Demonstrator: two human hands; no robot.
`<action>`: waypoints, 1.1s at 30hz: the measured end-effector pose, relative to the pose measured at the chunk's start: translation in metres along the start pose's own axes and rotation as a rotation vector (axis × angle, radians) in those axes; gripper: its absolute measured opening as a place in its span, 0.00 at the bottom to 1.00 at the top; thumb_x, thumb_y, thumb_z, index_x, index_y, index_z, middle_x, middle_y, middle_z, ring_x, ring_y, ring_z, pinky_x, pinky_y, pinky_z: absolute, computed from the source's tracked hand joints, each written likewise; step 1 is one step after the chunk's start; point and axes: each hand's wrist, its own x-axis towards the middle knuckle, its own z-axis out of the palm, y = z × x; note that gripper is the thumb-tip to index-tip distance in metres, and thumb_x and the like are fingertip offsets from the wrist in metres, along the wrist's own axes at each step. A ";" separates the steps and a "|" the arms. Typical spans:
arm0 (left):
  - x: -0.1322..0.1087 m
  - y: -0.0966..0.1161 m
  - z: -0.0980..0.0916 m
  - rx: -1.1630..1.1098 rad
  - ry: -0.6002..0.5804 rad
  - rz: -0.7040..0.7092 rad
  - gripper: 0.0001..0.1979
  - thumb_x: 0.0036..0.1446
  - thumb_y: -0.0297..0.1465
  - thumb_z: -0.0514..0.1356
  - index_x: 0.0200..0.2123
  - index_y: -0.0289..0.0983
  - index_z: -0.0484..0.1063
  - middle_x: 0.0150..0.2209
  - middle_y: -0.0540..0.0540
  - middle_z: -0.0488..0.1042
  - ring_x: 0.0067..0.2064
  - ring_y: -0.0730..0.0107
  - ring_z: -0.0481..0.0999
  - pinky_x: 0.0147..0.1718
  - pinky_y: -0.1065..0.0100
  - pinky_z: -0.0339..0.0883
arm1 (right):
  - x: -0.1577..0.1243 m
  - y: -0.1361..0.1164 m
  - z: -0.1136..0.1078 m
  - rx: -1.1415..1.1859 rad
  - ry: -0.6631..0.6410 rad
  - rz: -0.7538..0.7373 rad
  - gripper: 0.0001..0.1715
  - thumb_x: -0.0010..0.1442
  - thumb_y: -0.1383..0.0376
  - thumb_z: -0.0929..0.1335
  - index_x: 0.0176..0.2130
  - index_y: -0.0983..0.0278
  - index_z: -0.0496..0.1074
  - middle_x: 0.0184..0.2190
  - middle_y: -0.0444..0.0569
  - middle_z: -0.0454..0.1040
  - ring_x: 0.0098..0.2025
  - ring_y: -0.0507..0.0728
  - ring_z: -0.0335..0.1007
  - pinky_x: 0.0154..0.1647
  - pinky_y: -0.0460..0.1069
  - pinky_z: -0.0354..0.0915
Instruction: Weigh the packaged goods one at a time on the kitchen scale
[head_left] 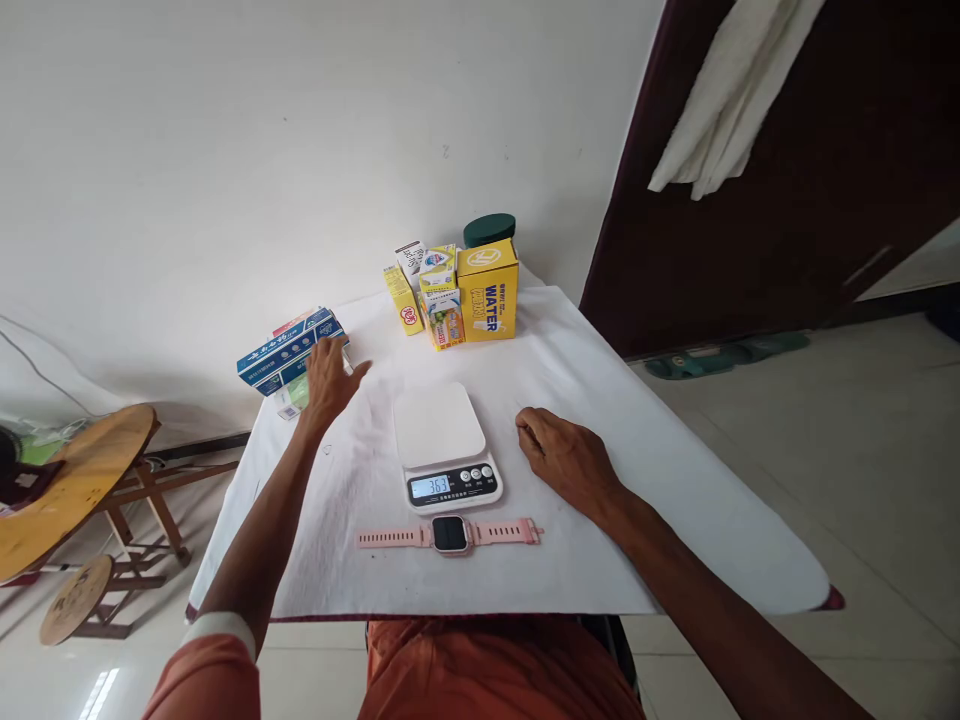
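My left fingers point(325, 354) spread over one end of the blue carton point(281, 352), which extends to their left; my right fingers point(529, 419) curl, apparently empty. The carton looks light, stiff, dentable: I'd grip across its long edges.

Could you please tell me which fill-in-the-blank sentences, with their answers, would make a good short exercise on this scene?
1. The left hand is at the long box, whose main colour is ____.
2. The right hand is curled beside the scale, on its ____ side.
3. The watch has a strap coloured ____.
4. The large yellow box bears the English word ____.

Missing words: blue; right; pink; WATER.
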 end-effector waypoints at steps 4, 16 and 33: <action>0.065 0.084 0.004 -0.242 -0.001 0.087 0.34 0.61 0.49 0.68 0.63 0.38 0.66 0.57 0.33 0.73 0.58 0.45 0.75 0.55 0.49 0.69 | -0.001 -0.001 0.000 -0.030 -0.027 0.037 0.12 0.70 0.69 0.61 0.37 0.61 0.71 0.31 0.47 0.79 0.26 0.54 0.68 0.28 0.49 0.52; 0.136 0.157 0.032 -0.253 -0.149 -0.127 0.24 0.63 0.47 0.65 0.56 0.39 0.70 0.58 0.32 0.76 0.61 0.42 0.74 0.59 0.48 0.66 | 0.003 -0.007 -0.009 -0.066 -0.155 0.066 0.12 0.70 0.72 0.61 0.38 0.64 0.73 0.33 0.48 0.78 0.31 0.54 0.72 0.28 0.48 0.51; -0.080 0.080 -0.027 -0.494 -0.104 0.117 0.28 0.68 0.46 0.62 0.65 0.42 0.65 0.59 0.38 0.76 0.57 0.53 0.76 0.57 0.52 0.70 | 0.003 -0.006 -0.008 -0.019 -0.113 0.079 0.12 0.69 0.69 0.61 0.38 0.62 0.73 0.35 0.52 0.80 0.31 0.56 0.71 0.30 0.50 0.51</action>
